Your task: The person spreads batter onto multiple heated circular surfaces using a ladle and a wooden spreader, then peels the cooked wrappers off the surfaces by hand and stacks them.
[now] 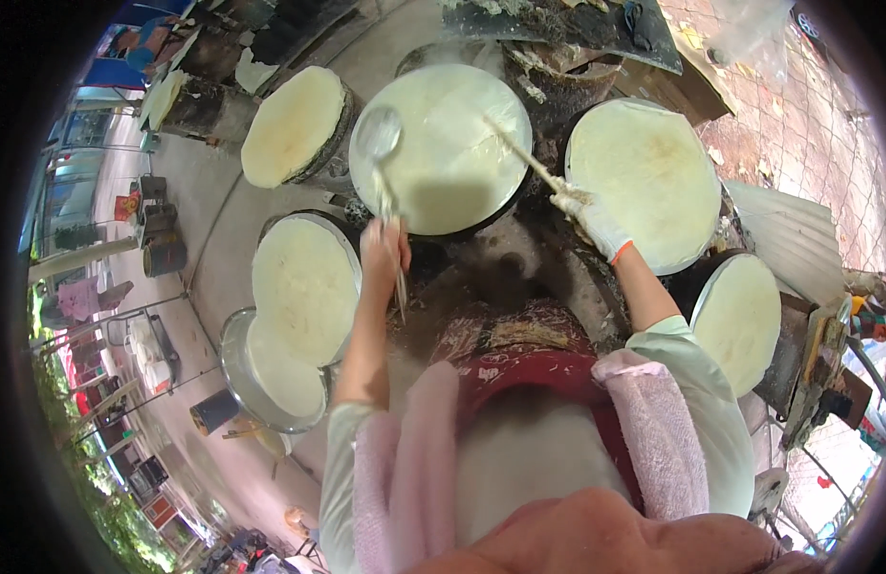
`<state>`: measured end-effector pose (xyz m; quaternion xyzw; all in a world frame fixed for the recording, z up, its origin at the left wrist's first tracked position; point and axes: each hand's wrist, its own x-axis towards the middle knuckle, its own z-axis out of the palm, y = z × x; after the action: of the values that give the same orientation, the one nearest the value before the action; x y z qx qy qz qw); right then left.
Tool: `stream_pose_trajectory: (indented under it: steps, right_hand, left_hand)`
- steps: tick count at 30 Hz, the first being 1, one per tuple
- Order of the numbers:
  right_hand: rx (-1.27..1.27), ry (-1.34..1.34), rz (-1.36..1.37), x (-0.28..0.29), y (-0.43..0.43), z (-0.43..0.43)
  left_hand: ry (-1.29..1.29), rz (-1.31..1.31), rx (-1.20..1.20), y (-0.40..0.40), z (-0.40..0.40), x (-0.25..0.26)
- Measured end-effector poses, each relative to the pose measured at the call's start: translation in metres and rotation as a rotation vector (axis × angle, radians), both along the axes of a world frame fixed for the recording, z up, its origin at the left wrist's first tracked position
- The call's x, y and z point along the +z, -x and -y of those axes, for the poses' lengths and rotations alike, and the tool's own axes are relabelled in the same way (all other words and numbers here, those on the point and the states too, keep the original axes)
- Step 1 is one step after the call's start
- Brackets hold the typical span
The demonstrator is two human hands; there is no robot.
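Note:
Bare, my left hand (384, 252) grips the batter-coated handle of a ladle (380, 135). The ladle's round bowl is at the left part of a large round griddle, over a sheet of wet pale batter (443, 151). A white knit glove with an orange cuff covers my right hand (588, 219), which is closed around a thin wooden stick (518, 149). That stick slants up and left, its tip at the batter's upper right part. A shadow falls across the near part of the sheet, and the ladle hand is slightly blurred.
Round griddles with pale flatbreads surround me: at right (643, 183), lower right (737, 326), upper left (293, 125) and left (303, 283). A metal basin (232, 373) of batter adjoins the left one. A crusted dark board (579, 32) lies beyond; wire fencing (801, 107) stands right.

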<state>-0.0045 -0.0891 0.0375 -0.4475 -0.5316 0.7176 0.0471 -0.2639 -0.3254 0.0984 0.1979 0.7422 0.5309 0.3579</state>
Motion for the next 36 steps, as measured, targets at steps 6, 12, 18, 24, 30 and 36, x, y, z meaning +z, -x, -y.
stream_pose_trajectory:
  steps: [6, 12, 18, 24, 30, 36]
  right_hand:
    - [-0.041, -0.093, -0.134, -0.047, -0.013, 0.039]
    - [-0.358, -0.062, -0.091, -0.04, 0.0, 0.125]
    - [-0.248, 0.093, -0.189, -0.007, 0.041, 0.122]
    - [-0.029, 0.331, -0.064, 0.001, 0.062, 0.13]
    - [-0.065, -0.005, -0.04, 0.02, 0.038, 0.062]
    - [0.231, -0.198, -0.122, -0.049, 0.025, 0.057]
  left_hand:
    - [-0.154, 0.197, -0.185, 0.084, -0.117, -0.042]
    - [-0.053, 0.534, -0.12, 0.056, -0.119, -0.064]
    - [-0.212, 0.881, 0.23, 0.009, -0.076, -0.05]
    - [-0.459, 1.018, 0.285, -0.016, -0.076, -0.055]
    - [-0.816, 1.176, 0.407, 0.012, 0.021, -0.029]
    - [-0.988, 1.189, 0.089, -0.009, 0.083, 0.031]
